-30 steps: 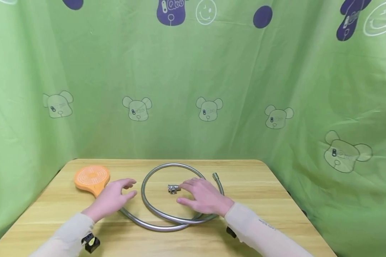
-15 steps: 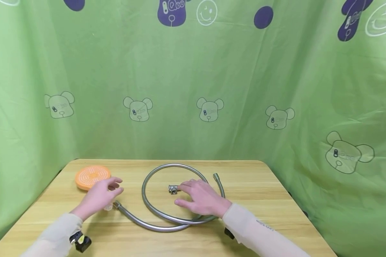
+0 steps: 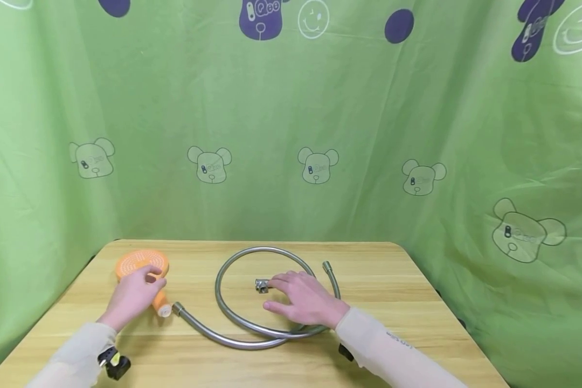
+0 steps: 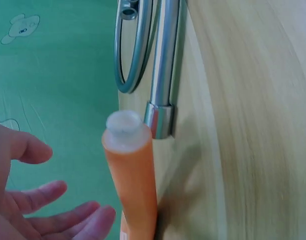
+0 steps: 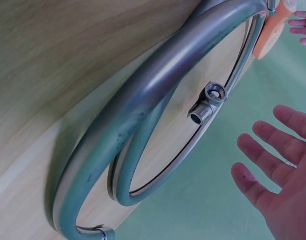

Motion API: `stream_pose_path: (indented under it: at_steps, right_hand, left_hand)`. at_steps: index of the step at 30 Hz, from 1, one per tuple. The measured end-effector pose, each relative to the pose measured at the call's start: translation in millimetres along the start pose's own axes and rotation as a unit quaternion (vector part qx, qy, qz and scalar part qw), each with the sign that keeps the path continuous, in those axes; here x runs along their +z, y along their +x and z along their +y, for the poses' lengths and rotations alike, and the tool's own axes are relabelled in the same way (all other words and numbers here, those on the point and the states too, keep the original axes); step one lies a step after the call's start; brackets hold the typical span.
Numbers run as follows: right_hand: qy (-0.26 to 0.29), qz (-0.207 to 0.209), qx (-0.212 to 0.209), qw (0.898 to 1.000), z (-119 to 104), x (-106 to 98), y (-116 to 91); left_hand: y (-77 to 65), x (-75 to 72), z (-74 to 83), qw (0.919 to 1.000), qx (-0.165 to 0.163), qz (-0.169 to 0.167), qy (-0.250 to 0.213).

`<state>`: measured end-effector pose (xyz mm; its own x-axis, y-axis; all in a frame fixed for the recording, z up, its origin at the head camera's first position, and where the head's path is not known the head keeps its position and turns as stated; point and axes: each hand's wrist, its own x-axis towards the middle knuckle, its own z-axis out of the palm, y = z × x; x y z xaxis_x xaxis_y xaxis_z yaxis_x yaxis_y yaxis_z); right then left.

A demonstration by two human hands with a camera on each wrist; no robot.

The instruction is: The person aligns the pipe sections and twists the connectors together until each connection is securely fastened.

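An orange shower head (image 3: pixel 143 260) lies face up at the left of the table, its handle pointing toward me. My left hand (image 3: pixel 134 293) hovers over its neck with relaxed fingers and holds nothing. In the left wrist view, the translucent tip (image 4: pixel 127 131) of the handle sits beside a metal hose end (image 4: pixel 159 120). The silver shower hose (image 3: pixel 223 341) lies in a loop at mid-table. Inside that loop is a small chrome tee fitting (image 3: pixel 262 286) with threaded openings. My right hand (image 3: pixel 304 299) hangs above the loop, fingers spread loosely near the fitting, gripping nothing.
The hose's other end nut (image 3: pixel 327 266) points away at the right of the loop. A wooden table (image 3: pixel 393 323) carries everything, and a green patterned curtain (image 3: pixel 271 210) stands behind its far edge and along both sides.
My left hand has moved left from beside the hose to over the shower head, uncovering the handle tip and the hose end. The right hand has stayed nearly still.
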<state>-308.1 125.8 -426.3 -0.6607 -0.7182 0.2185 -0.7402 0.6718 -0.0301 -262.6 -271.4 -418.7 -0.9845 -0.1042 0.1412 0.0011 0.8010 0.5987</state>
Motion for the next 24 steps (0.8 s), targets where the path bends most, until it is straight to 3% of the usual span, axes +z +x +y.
stream_pose_path:
  at_steps: [12,20,24]
  right_hand:
    - [0.009,-0.008,0.004,1.000,1,1,2]
    - [0.000,-0.009,0.004,1.000,2,2,1]
    - [-0.001,-0.010,0.005,1.000,3,1,0]
  left_hand:
    - [1.5,-6.3,-19.1,0.9971,-0.072,-0.025,0.009]
    - [2.2,1.8,-28.9,0.9885,-0.128,-0.042,-0.067]
    - [2.9,5.0,-32.3,0.9855,-0.133,-0.032,-0.100]
